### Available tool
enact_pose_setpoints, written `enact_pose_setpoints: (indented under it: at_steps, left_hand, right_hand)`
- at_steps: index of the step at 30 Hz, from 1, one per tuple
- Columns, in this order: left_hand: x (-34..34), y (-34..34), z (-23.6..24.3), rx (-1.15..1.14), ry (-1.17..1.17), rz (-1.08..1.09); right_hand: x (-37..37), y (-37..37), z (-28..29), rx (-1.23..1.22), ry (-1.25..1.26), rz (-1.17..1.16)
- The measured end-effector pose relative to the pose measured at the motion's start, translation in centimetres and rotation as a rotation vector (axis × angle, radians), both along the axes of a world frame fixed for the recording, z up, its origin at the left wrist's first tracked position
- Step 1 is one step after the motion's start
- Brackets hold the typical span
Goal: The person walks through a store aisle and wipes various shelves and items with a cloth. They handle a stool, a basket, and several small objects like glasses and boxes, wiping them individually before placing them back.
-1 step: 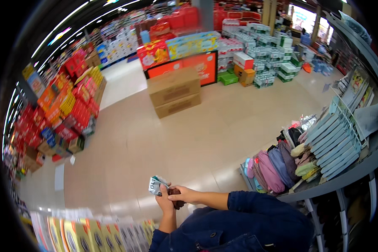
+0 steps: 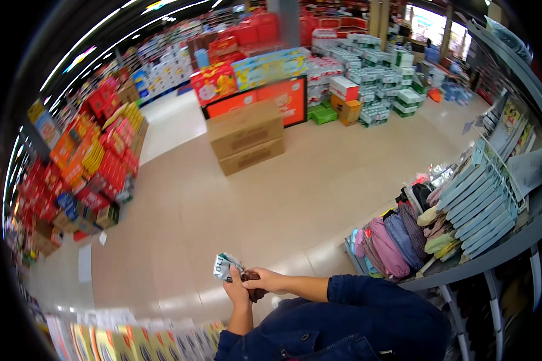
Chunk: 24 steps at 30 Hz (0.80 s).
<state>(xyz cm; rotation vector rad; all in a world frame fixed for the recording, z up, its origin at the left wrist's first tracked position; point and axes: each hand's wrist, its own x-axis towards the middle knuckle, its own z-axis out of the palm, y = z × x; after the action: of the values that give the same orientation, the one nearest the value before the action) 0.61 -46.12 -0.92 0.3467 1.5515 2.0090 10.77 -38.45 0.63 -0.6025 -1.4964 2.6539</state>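
Observation:
In front of my body, low in the picture, my two hands meet. My left hand point(image 2: 238, 292) is closed, its thumb up against a small silver-white packet point(image 2: 224, 267) with dark printing and a green patch. The packet sticks out above the fingers. From the right, my right hand point(image 2: 267, 280) reaches across, closed on a dark brown bundle point(image 2: 257, 295) just beside the packet. The bundle's kind cannot be made out, nor whether it is joined to the packet. The left fingers partly hide both things.
At my right, a grey shelf point(image 2: 457, 272) holds folded umbrellas point(image 2: 386, 246) and pale blue hanging packs point(image 2: 479, 204). Yellow-and-white boxes point(image 2: 141, 343) stand at the lower left. Ahead are brown cartons point(image 2: 247, 132) on the tiled floor point(image 2: 180, 204); red gift boxes point(image 2: 108, 168) are piled left.
The surroundings have shifted slightly left and down in the picture as the view turned a little. Both hands keep the same hold on the packet and the brown bundle.

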Motion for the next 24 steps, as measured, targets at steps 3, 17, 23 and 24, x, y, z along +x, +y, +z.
enact_pose_setpoints:
  at_steps: [3, 17, 23, 24]
  left_hand:
    - [-4.6, 8.7, -1.4, -0.011, 0.136, -0.082]
    - [7.8, 45.5, -1.8, -0.038, -0.026, -1.034]
    - [12.4, 58.2, -1.8, -0.06, 0.066, -1.202]
    - [12.9, 60.1, -1.4, -0.124, 0.007, -1.257]
  right_hand:
    - [-0.9, 6.9, -2.3, 0.094, -0.039, -0.255]
    - [21.9, 37.1, -11.3, -0.257, 0.183, -0.895]
    - [19.6, 50.7, -2.7, 0.029, 0.005, -0.852]
    - [20.6, 52.5, -2.3, 0.02, -0.021, -0.789]
